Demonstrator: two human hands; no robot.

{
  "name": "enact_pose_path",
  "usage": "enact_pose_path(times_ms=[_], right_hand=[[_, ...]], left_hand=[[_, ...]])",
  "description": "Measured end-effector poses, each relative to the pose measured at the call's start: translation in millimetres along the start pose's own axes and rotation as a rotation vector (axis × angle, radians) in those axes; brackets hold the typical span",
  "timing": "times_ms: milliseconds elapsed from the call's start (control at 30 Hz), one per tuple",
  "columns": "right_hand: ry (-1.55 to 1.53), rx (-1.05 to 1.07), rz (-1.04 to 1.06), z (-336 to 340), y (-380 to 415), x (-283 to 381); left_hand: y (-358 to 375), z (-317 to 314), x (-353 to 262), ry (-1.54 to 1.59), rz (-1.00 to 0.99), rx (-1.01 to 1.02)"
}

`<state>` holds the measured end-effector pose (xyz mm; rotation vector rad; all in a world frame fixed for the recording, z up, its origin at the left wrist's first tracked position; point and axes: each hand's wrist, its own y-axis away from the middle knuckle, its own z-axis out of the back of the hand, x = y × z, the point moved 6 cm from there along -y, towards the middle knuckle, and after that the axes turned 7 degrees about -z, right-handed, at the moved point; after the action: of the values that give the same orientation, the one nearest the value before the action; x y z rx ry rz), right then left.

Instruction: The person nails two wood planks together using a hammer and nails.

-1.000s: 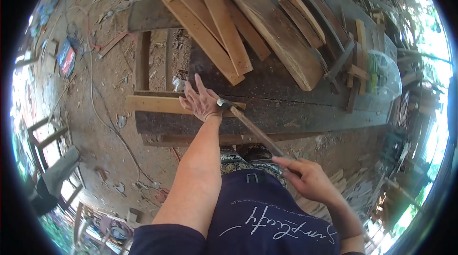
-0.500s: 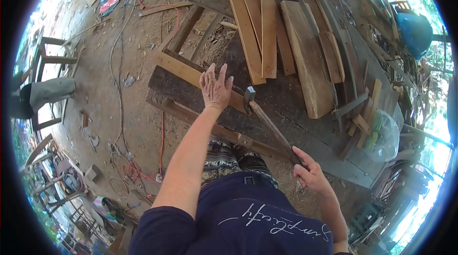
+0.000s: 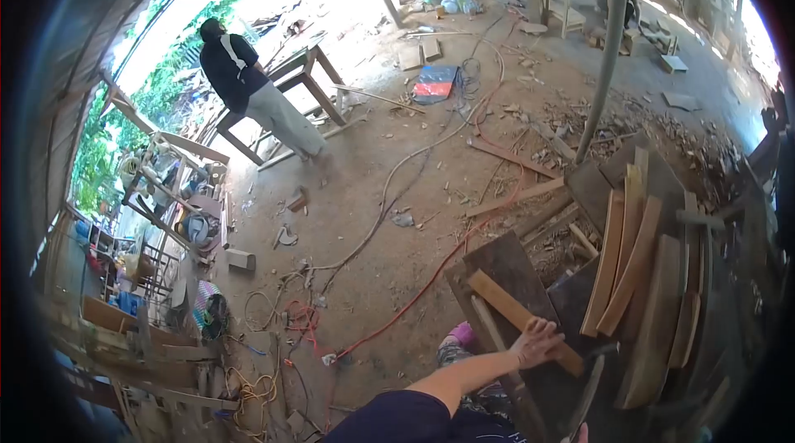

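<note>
My left hand [image 3: 538, 344] lies across a light brown wooden plank [image 3: 503, 300], fingers bent over its far edge. The plank rests on a dark wooden worktop [image 3: 507, 257] at the lower right. At the bottom edge of the view my right hand [image 3: 582, 435] is mostly cut off, closed on the handle of a hammer [image 3: 590, 397]. The hammer's head is up beside the plank's near end, over the worktop. Several more boards [image 3: 633, 265] are piled just right of my left hand.
A person [image 3: 248, 83] stands by a wooden table frame [image 3: 319, 83] at the upper left. Cables and a red cord [image 3: 397, 323] run across the dirt floor. A metal post [image 3: 609, 54] rises behind the worktop. Tools and scrap wood [image 3: 199, 228] crowd the left side.
My view has swung up and left, bringing the person and more floor into sight. My left hand stays on the plank, and the hammer remains in my right hand.
</note>
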<state>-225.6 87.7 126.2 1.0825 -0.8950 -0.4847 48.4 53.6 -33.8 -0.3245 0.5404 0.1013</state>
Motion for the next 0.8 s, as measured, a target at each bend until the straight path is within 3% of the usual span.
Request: enact_pose_path(times_ms=[167, 233, 267, 300, 333, 367, 400, 500, 667, 800], right_hand=[[-0.198, -0.257, 0.122, -87.1, 20.3, 32.0], [-0.309, -0.304, 0.204, -122.6, 14.9, 54.5], [-0.395, -0.211, 0.012, -135.4, 7.2, 57.8], [-0.746, -0.276, 0.023, -144.6, -2.0, 46.9], [-0.820, -0.210, 0.134, -153.1, -13.9, 48.1], [-0.860, -0.204, 0.107, -160.9, -4.9, 61.9], [-0.883, -0.249, 0.077, -167.7, -0.8, 76.8], [-0.969, -0.364, 0.018, -182.3, 4.5, 88.1], [-1.183, -0.226, -0.058, -211.9, 32.9, 97.7], [-1.203, -0.272, 0.002, -207.8, 32.9, 96.8]], left_hand=[[-4.9, -1.0, 14.7, 0.022, 0.023, 0.029], [-1.7, 10.0, 7.9, -0.038, -0.103, 0.055], [-4.8, 21.1, 12.0, -0.067, -0.223, 0.052], [-25.1, 31.3, 17.8, 0.071, -0.196, 0.475], [-29.6, 30.5, 22.2, 0.007, -0.270, 0.573], [-17.7, 2.3, 32.9, 0.078, -0.385, 0.653], [-28.6, 9.9, 35.2, -0.008, -0.437, 0.549], [-38.1, 12.9, 36.6, 0.023, -0.439, 0.613], [-30.1, 8.9, 32.5, 0.064, -0.374, 0.555], [-32.0, 10.1, 37.6, 0.046, -0.409, 0.600]])
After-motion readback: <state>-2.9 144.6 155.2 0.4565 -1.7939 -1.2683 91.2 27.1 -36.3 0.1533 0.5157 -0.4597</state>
